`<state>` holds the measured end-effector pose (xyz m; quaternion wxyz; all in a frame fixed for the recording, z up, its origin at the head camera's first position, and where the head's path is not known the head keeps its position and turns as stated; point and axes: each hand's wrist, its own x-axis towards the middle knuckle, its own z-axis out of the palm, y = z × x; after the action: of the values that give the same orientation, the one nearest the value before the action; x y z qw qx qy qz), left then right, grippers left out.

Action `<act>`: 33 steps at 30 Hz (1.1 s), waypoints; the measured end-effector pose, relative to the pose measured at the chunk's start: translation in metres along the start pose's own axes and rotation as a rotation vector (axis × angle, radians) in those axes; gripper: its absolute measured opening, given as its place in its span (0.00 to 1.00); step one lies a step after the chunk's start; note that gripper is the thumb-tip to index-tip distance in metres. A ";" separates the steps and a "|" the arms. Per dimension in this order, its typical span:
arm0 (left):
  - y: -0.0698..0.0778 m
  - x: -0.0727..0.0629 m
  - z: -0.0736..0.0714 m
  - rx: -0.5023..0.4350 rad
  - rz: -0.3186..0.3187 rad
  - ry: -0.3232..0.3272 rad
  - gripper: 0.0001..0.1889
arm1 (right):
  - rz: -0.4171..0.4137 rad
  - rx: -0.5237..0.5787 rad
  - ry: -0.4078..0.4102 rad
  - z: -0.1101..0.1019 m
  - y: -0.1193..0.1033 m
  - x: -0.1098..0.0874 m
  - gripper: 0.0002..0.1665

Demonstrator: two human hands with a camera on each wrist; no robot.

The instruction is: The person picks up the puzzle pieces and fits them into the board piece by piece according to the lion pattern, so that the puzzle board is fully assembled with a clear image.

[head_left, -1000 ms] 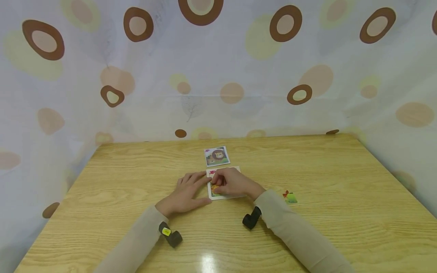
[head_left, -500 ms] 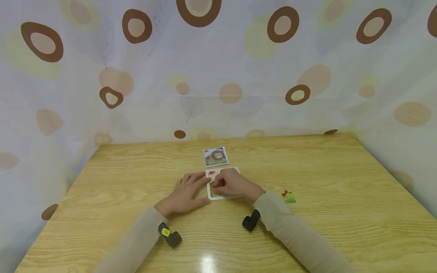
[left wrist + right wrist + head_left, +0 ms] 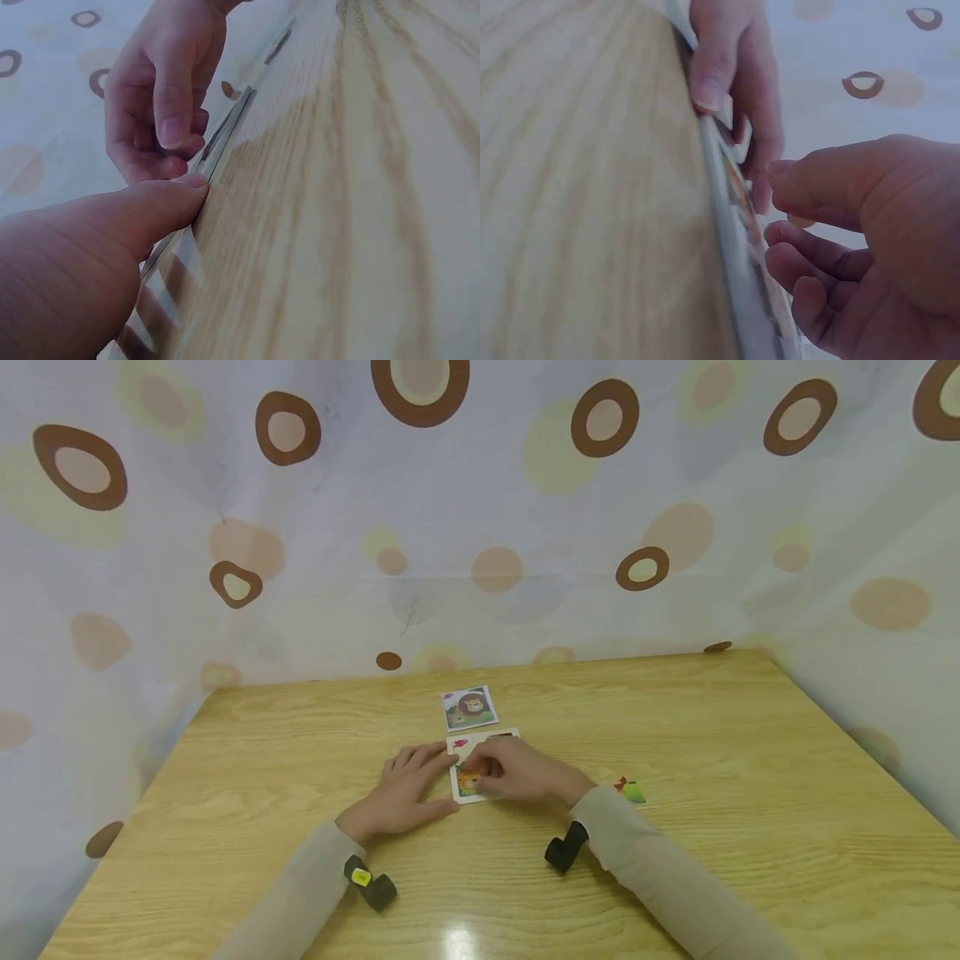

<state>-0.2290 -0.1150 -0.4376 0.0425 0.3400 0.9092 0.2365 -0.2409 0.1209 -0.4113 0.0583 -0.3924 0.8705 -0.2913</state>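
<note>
A small white-bordered puzzle board (image 3: 480, 738) lies on the wooden table in the head view. Its lower left corner bears a picture piece with an orange animal (image 3: 468, 782). My left hand (image 3: 402, 795) lies spread along the left side of the board, thumb and fingertips at its edge. Above the middle and right of the board is my right hand (image 3: 521, 768), fingers loosely bent, hiding much of it. In the right wrist view, a gap shows between the right thumb (image 3: 810, 180) and the fingers, with nothing in it.
Behind the board lies a square lion picture card (image 3: 469, 707). A loose puzzle piece in green and red (image 3: 632, 792) rests on the table beyond the right sleeve. A patterned curtain (image 3: 450, 610) borders the table's back and sides.
My right thumb and fingers have parted and the hand has drawn slightly right, uncovering more of the orange animal piece. My left hand stays at the board's edge. The head view has tilted slightly.
</note>
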 end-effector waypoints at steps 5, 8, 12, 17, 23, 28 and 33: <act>0.000 0.000 0.002 0.011 0.000 0.015 0.34 | 0.023 0.066 0.008 -0.012 0.001 -0.008 0.07; 0.000 0.000 0.002 0.011 0.001 0.018 0.35 | 0.062 0.086 -0.003 -0.021 0.001 -0.016 0.09; 0.002 -0.001 0.002 0.011 0.002 0.013 0.35 | 0.102 0.085 -0.027 -0.031 0.005 -0.027 0.08; 0.004 -0.001 0.001 0.011 0.001 0.020 0.34 | 0.097 0.052 -0.061 -0.043 0.015 -0.041 0.04; 0.003 -0.001 0.001 0.021 0.008 0.023 0.35 | 0.210 0.010 -0.125 -0.063 0.022 -0.062 0.14; 0.003 -0.002 0.001 0.012 0.007 0.021 0.35 | 0.298 0.009 -0.191 -0.075 0.026 -0.072 0.21; 0.004 -0.002 -0.001 0.004 0.009 0.020 0.35 | 0.364 0.040 -0.255 -0.079 0.028 -0.077 0.22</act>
<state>-0.2254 -0.1137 -0.4352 0.0319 0.3417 0.9085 0.2385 -0.2326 0.2269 -0.3718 0.2272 -0.2614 0.9065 -0.2414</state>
